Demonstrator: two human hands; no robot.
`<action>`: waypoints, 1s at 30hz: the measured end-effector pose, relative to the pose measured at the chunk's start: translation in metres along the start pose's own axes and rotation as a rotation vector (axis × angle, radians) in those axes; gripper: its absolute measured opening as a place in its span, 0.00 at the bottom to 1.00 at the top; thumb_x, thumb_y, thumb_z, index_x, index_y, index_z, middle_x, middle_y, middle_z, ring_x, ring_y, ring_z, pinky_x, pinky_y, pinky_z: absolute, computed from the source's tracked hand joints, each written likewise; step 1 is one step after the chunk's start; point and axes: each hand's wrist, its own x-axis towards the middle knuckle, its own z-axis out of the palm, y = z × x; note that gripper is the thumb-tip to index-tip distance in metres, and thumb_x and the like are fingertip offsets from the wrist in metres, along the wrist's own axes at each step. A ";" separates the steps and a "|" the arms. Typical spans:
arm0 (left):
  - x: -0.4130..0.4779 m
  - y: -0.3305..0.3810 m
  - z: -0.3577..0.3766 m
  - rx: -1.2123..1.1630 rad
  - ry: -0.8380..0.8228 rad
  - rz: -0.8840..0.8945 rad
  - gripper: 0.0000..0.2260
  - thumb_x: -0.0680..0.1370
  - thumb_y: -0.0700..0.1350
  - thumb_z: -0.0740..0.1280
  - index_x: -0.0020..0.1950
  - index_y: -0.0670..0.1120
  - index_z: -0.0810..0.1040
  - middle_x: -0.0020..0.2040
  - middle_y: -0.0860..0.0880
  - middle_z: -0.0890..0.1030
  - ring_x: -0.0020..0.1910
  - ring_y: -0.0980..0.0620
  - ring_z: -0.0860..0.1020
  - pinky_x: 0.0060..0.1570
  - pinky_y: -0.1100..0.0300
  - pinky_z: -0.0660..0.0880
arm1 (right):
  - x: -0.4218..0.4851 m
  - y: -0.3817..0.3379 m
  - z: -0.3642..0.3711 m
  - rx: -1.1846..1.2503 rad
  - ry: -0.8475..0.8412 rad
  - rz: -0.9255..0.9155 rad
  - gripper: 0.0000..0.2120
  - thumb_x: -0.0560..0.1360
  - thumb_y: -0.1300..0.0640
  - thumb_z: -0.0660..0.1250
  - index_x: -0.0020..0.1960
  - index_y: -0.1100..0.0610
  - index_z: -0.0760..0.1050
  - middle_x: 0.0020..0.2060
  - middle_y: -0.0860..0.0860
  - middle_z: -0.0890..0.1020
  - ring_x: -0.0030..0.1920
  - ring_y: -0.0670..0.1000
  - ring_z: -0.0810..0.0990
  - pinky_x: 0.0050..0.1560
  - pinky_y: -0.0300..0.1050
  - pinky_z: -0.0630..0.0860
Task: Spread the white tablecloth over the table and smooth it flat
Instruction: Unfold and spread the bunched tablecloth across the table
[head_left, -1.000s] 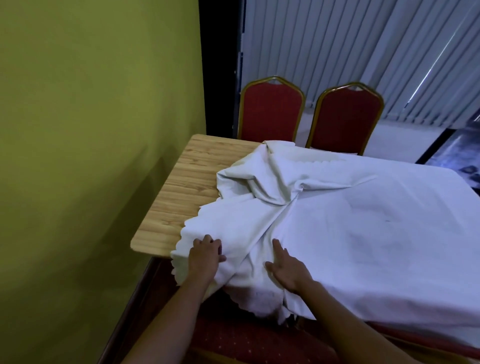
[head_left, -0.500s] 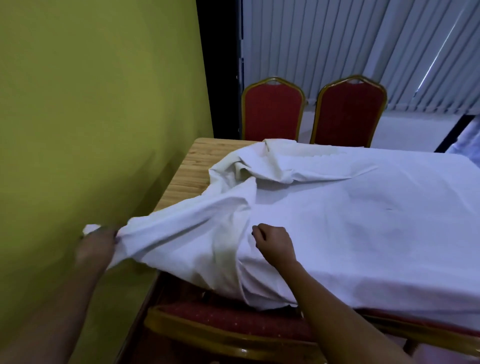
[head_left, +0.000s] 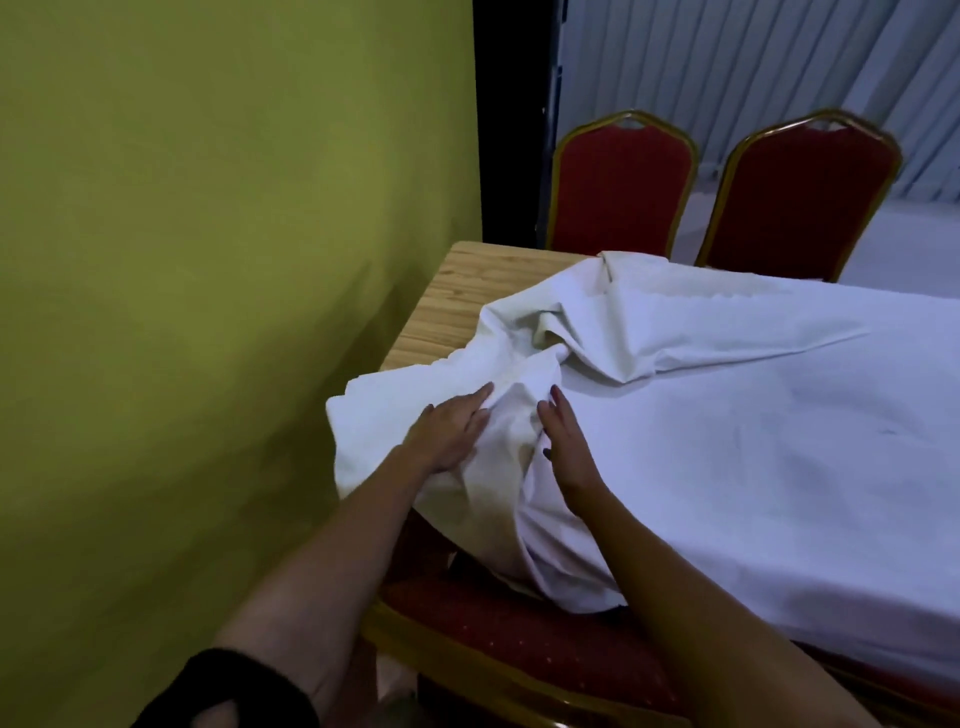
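Observation:
The white tablecloth (head_left: 727, 415) covers most of the wooden table (head_left: 441, 312); its right part lies fairly flat. Near the left end it bunches into thick folds, and its near-left corner drapes over the table's corner. Bare wood shows at the far-left corner. My left hand (head_left: 452, 431) lies flat on the cloth at the near-left corner, fingers straight and pointing toward the folds. My right hand (head_left: 566, 447) presses flat on the cloth just to its right, with a raised ridge of fabric between the two hands.
A yellow-green wall (head_left: 208, 260) runs close along the table's left end. Two red chairs with gold frames (head_left: 621, 187) (head_left: 800, 197) stand at the far side. Another red chair (head_left: 519, 639) sits below me at the near edge. Vertical blinds hang behind.
My left hand let go of the cloth corner it had pulled out to the left and came back onto the table. My right hand uncurled. Both now lie flat on the cloth.

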 end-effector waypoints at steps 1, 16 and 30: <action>0.008 -0.001 0.000 -0.006 -0.032 -0.044 0.21 0.83 0.53 0.51 0.76 0.54 0.57 0.74 0.45 0.67 0.71 0.44 0.66 0.70 0.44 0.60 | 0.008 0.001 0.004 0.008 0.036 0.004 0.26 0.81 0.49 0.58 0.77 0.51 0.56 0.73 0.44 0.64 0.71 0.46 0.65 0.73 0.51 0.61; 0.078 -0.114 0.006 0.123 0.084 0.042 0.19 0.77 0.50 0.65 0.67 0.56 0.71 0.64 0.50 0.73 0.62 0.45 0.70 0.57 0.51 0.68 | 0.056 0.024 0.088 -0.562 0.303 0.141 0.17 0.80 0.49 0.59 0.62 0.55 0.77 0.58 0.50 0.80 0.62 0.54 0.75 0.59 0.45 0.67; 0.072 -0.219 -0.068 0.562 0.139 -0.200 0.12 0.79 0.41 0.57 0.59 0.49 0.75 0.58 0.44 0.75 0.56 0.44 0.74 0.53 0.53 0.70 | 0.051 0.033 0.131 -0.831 0.324 -0.153 0.12 0.75 0.47 0.62 0.52 0.48 0.82 0.50 0.44 0.80 0.49 0.44 0.78 0.47 0.44 0.75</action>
